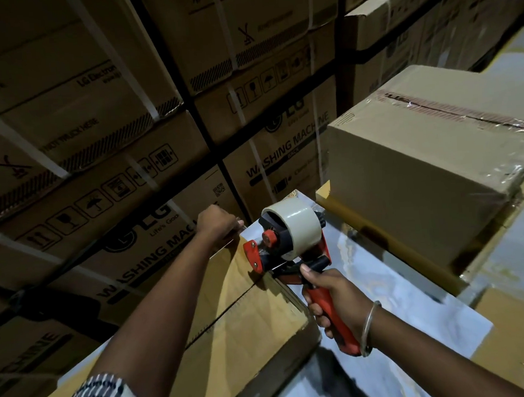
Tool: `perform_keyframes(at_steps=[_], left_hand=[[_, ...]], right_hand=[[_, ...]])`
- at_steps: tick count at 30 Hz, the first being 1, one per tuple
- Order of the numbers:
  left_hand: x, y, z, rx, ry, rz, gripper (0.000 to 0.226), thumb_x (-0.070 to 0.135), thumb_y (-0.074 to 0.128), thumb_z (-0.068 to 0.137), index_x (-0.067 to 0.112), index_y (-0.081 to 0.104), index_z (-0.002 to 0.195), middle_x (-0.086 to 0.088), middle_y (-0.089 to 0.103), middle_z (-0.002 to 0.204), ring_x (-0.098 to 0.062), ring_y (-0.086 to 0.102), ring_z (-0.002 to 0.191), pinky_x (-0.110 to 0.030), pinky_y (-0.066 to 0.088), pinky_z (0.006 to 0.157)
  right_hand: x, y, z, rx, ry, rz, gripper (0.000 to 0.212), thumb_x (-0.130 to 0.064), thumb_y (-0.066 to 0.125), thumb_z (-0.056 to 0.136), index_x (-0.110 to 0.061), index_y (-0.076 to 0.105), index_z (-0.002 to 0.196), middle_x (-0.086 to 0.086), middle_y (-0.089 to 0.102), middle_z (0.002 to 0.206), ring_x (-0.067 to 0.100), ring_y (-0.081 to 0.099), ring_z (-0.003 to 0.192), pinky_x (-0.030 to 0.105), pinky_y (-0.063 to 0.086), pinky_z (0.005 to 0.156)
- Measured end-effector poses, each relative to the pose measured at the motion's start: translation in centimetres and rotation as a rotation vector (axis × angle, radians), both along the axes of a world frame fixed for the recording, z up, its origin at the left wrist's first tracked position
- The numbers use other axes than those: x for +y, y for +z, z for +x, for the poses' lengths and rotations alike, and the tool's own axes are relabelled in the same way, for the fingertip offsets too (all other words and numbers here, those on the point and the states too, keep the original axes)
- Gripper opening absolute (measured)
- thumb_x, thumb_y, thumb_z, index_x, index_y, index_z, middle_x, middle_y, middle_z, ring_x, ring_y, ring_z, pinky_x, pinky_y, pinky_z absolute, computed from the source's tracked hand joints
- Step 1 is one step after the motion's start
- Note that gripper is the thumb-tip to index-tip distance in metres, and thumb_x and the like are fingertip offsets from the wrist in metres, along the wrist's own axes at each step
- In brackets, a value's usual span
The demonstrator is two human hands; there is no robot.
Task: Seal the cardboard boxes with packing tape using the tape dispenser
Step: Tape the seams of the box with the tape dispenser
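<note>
While the left hand (216,221) presses curled fingers on the box (249,309) far edge at 11 o'clock, right hand (331,298) fingers wrap the tape dispenser (288,242) handle at the seam's far end, apparently mid-strip; next judged: draw it toward 6 o'clock.

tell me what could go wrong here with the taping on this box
1. The tape dispenser sits at the side edge of the near box, beside the flap seam, so the strip may run off line and leave the seam open.
2. The left hand grips only the far corner, so the flaps could lift or the box could shift when the right hand pulls.
3. The dispenser's cutting end points toward the left forearm; a slip might nick it.
</note>
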State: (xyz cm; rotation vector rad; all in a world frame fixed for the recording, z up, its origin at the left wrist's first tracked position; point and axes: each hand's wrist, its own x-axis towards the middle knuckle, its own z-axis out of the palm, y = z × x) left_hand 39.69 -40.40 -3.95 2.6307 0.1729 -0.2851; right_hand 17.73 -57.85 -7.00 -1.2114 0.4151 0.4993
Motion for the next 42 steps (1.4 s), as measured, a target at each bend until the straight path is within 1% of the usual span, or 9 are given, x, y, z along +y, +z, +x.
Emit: perform_keyframes(at_steps=[4,8,12,15,19,23,30,34,42], left_hand=[[-0.2,-0.4,0.1,-0.003,0.032,0.001,0.021,0.026,0.078,0.084,0.013,0.069,0.07,-0.002,0.067,0.072,-0.011,0.061,0.068,-0.027,0.051,0.062],[0.0,-0.6,0.2,0.012,0.013,0.027,0.022,0.026,0.079,0.084,0.014,0.069,0.068,0.001,0.063,0.066,-0.008,0.057,0.063,-0.024,0.043,0.052],[0.8,-1.1,0.2,0.022,0.014,-0.026,0.014,0.021,0.082,0.08,0.01,0.074,0.079,0.001,0.063,0.068,-0.007,0.056,0.063,-0.023,0.038,0.049],[1.2,-1.6,0.4,0.023,0.01,-0.082,0.015,0.02,0.081,0.081,0.007,0.077,0.086,-0.001,0.067,0.075,-0.009,0.059,0.07,-0.025,0.042,0.054],[1.3,-1.9,0.8,0.001,0.029,-0.166,0.011,0.018,0.079,0.083,0.007,0.077,0.082,-0.004,0.071,0.077,-0.01,0.063,0.069,-0.026,0.05,0.058],[1.1,-2.0,1.2,0.01,0.058,-0.194,0.007,0.014,0.079,0.081,0.008,0.077,0.078,-0.005,0.071,0.078,-0.018,0.066,0.08,-0.037,0.058,0.078],[0.8,-2.7,1.2,0.044,0.12,-0.196,0.011,0.01,0.079,0.081,0.001,0.074,0.079,-0.006,0.066,0.068,-0.013,0.059,0.061,-0.026,0.044,0.053],[0.9,-2.6,1.7,0.021,0.157,-0.24,0.011,0.011,0.077,0.083,0.002,0.075,0.076,-0.013,0.073,0.076,-0.018,0.064,0.063,-0.031,0.051,0.059],[1.0,-3.3,1.7,0.051,0.168,-0.262,0.011,0.009,0.075,0.084,0.0,0.074,0.08,-0.01,0.071,0.076,-0.015,0.061,0.062,-0.027,0.046,0.056]], right_hand=[[0.4,0.0,0.2,0.005,0.005,-0.008,0.056,-0.067,0.059,0.081,-0.014,0.052,0.063,0.005,0.041,0.055,0.017,0.032,0.041,0.023,0.026,0.044],[0.7,0.0,0.3,0.028,0.007,0.0,0.055,-0.066,0.058,0.085,-0.016,0.052,0.062,0.003,0.041,0.054,0.016,0.033,0.04,0.022,0.027,0.042],[0.4,-0.2,0.2,0.068,0.011,0.004,0.056,-0.066,0.056,0.088,-0.017,0.053,0.061,0.003,0.041,0.055,0.016,0.032,0.041,0.022,0.026,0.042],[0.4,-0.2,0.3,0.067,0.013,0.003,0.056,-0.065,0.056,0.088,-0.016,0.052,0.062,0.003,0.041,0.055,0.016,0.032,0.041,0.022,0.027,0.043],[0.6,-0.3,0.4,0.058,0.014,-0.01,0.057,-0.067,0.056,0.087,-0.016,0.053,0.062,0.003,0.041,0.056,0.016,0.033,0.041,0.022,0.027,0.044],[0.4,-0.2,0.4,0.053,0.011,0.004,0.057,-0.066,0.055,0.088,-0.017,0.052,0.06,0.003,0.041,0.055,0.016,0.032,0.041,0.023,0.027,0.043],[0.2,-0.1,0.6,0.07,0.019,-0.001,0.058,-0.068,0.055,0.087,-0.018,0.052,0.058,0.002,0.042,0.055,0.016,0.033,0.042,0.022,0.028,0.044],[0.2,-0.1,0.7,0.077,0.015,0.003,0.057,-0.067,0.055,0.087,-0.019,0.053,0.058,0.002,0.041,0.056,0.016,0.032,0.043,0.023,0.026,0.044],[0.1,-0.2,0.7,0.06,0.013,0.016,0.055,-0.065,0.056,0.089,-0.017,0.053,0.061,0.003,0.041,0.056,0.016,0.031,0.042,0.024,0.026,0.043]])
